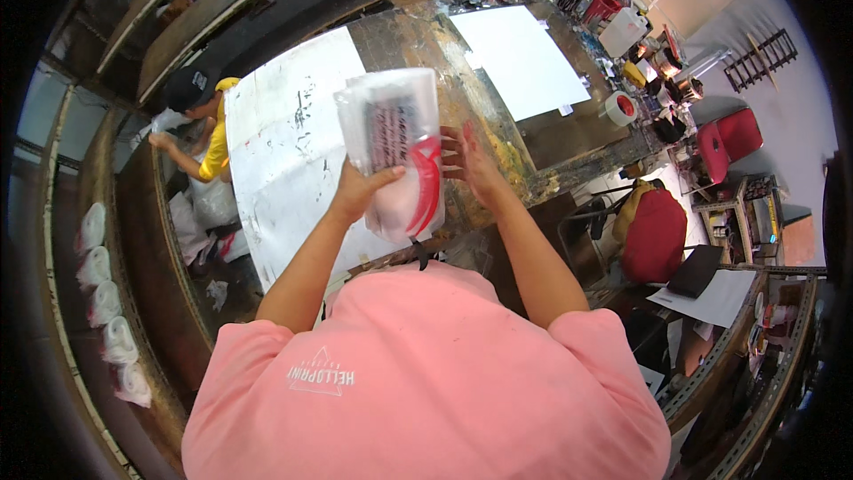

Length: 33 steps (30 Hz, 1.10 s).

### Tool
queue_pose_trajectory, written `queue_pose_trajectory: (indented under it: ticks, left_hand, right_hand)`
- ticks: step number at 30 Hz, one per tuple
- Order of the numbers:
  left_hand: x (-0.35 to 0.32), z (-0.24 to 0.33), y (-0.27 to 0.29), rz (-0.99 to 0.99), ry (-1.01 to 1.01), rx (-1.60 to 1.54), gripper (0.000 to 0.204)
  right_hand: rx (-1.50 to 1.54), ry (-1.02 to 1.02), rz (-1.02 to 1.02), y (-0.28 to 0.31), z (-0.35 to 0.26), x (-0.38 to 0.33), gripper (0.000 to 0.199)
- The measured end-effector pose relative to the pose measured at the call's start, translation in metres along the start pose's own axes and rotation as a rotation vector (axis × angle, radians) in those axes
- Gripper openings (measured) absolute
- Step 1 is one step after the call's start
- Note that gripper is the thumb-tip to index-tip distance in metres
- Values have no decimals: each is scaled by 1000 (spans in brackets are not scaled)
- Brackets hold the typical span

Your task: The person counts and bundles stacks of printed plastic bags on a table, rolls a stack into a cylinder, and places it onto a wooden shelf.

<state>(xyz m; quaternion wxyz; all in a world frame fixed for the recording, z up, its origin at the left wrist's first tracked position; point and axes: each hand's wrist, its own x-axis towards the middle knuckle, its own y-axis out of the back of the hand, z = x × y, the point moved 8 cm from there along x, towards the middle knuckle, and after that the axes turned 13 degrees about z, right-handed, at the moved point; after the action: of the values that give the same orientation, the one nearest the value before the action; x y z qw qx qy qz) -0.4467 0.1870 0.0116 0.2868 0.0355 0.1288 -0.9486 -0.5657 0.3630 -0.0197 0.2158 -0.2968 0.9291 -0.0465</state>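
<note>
The bags (402, 147) are held above the right part of the sheet (271, 156). The left hand (357, 191) has its fingers clamped on them; the right hand (480, 167) has its fingers spread at their right edge, maybe touching, I cannot tell. If the left grip loosens, the smooth plastic could slip down onto the sheet. The bags carry dark print and red shapes, too blurred for sure reading.
</note>
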Motion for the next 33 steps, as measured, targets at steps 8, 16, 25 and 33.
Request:
queue_pose_trajectory:
  ticks: [8, 16, 25, 33]
  left_hand:
    - [15, -3, -59, -29, -452, 277, 106]
    - [24, -44, -75, -171, -705, 421, 141]
    - [14, -68, -71, -326, -631, 633, 159]
    - [31, -88, -56, -298, -592, 373, 157]
  right_hand:
    - [132, 442, 250, 16, -30, 21, 78]
    - [-61, 587, 240, 35, -21, -10, 79]
    - [-227, 548, 157, 83, 53, -5, 90]
    - [182, 123, 307, 92, 22, 17, 77]
